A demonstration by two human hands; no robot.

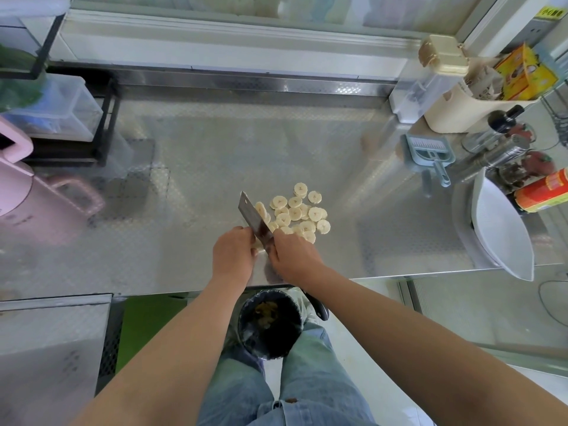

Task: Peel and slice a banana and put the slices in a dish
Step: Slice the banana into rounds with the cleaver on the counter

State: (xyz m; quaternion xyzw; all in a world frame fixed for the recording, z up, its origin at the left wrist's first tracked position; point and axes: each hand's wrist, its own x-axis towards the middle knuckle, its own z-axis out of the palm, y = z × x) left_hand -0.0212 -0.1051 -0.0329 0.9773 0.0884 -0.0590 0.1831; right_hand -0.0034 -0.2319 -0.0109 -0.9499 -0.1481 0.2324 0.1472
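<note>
head view suggests slicing is nearly done: pale round banana slices (299, 212) heap on the steel counter (184, 179), right hand (292, 255) grips the steel cleaver (250, 210), left hand (233, 255) pinches a banana stub (257, 250) (mostly hidden), and the white oval dish (504, 238), well apart, looks unfilled.

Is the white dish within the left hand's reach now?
Probably not: left hand holds the banana end, and the right hand with the cleaver crosses its way to the white dish.

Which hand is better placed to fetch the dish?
Probably the right hand: the white dish sits to its right, beyond the slices, though it grips the cleaver. The left hand, farther off, holds the banana end.
</note>
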